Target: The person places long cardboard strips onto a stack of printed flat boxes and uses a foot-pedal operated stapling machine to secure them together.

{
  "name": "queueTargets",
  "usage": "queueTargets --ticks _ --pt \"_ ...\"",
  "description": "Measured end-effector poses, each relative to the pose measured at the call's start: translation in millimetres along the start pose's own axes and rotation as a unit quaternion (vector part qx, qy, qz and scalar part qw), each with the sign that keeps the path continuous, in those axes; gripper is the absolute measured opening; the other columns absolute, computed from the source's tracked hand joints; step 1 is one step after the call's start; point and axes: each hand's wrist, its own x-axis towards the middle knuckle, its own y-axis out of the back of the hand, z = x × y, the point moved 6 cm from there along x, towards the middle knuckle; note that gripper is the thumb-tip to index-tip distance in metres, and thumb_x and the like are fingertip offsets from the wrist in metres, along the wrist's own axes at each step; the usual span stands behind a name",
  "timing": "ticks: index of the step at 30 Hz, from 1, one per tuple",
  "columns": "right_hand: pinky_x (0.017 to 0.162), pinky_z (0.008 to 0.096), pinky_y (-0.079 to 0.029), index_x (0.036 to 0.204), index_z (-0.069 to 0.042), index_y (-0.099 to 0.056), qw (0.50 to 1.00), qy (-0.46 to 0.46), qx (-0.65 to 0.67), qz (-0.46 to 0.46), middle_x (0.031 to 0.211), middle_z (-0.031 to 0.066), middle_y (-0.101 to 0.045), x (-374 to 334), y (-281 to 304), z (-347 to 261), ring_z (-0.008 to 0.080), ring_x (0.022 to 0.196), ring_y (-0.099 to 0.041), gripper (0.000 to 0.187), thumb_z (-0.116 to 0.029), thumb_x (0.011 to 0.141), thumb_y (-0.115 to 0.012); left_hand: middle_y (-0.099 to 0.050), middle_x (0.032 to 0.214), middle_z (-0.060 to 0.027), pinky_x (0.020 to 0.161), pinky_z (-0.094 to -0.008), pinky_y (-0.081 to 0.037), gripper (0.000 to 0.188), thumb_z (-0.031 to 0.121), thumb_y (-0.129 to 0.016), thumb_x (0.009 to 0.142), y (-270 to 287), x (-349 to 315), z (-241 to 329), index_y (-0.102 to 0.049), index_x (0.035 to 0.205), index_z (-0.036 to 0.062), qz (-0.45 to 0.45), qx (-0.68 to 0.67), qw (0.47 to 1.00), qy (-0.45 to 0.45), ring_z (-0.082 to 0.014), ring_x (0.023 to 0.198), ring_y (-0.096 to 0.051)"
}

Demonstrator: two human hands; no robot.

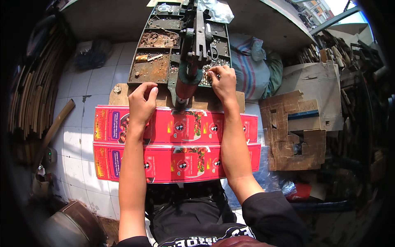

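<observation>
My right hand [224,83] reaches into a compartment of small shiny metal pieces [207,77], thumb and fingertips pinched together. Whatever sits in that pinch is too small to make out. Left of the press, my left hand [142,102] is curled closed by the tray's near edge, and its fingers hide anything inside. Between the hands stands a dark metal press [192,61] with a worn reddish lower column. Two rows of red printed cardboard sheets [164,127] lie under my forearms, one nearer to me than the other.
The divided metal tray [169,61] around the press holds rusty bits and a brass-coloured piece [141,58]. A striped sack [251,68] sits right of it. Cut brown cardboard [294,131] lies at right; stacked boards [35,82] stand at left. White floor tiles [80,140] show between.
</observation>
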Motion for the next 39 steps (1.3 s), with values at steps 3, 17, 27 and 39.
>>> queueTargets --ticks 3,17,27,39 --pt "0.081 0.0423 -0.045 0.088 -0.009 -0.07 1.0 -0.005 0.02 0.023 0.087 0.0093 -0.066 2 0 -3 0.0302 0.089 -0.059 0.01 -0.019 0.087 -0.067 -0.071 0.085 -0.0114 0.071 -0.0299 -0.053 0.014 0.009 -0.065 0.089 1 0 -4 -0.069 0.098 -0.0017 0.003 -0.005 1.0 0.001 -0.0164 0.075 -0.068" --pt "0.065 0.0275 -0.052 0.088 -0.003 -0.069 0.986 -0.04 0.157 0.044 0.076 0.0078 -0.071 3 18 -18 0.013 0.068 -0.067 0.012 -0.014 0.088 -0.07 -0.068 0.075 -0.004 0.063 -0.0255 -0.048 0.016 0.012 -0.064 0.091 5 -1 -3 -0.07 0.099 0.0001 0.013 0.007 0.999 -0.037 -0.0081 0.068 -0.061" --pt "0.069 0.0224 -0.052 0.095 -0.002 -0.071 0.963 -0.031 0.265 -0.021 0.082 0.0039 -0.073 6 21 -28 0.0063 0.074 -0.066 0.009 -0.007 0.089 -0.071 -0.07 0.076 -0.007 0.065 -0.0276 -0.05 0.017 0.013 -0.065 0.09 5 -1 -4 -0.071 0.098 0.0004 0.021 -0.015 0.999 -0.031 -0.0118 0.068 -0.063" --pt "0.088 0.0298 -0.052 0.108 0.001 -0.068 0.796 -0.039 0.435 -0.419 0.099 0.0053 -0.072 -27 -17 -83 0.013 0.095 -0.067 0.025 -0.009 0.086 -0.075 -0.072 0.083 -0.012 0.071 -0.0307 -0.053 0.019 0.016 -0.066 0.088 5 -1 -9 -0.071 0.098 0.001 0.019 -0.01 0.999 -0.031 -0.0175 0.075 -0.069"
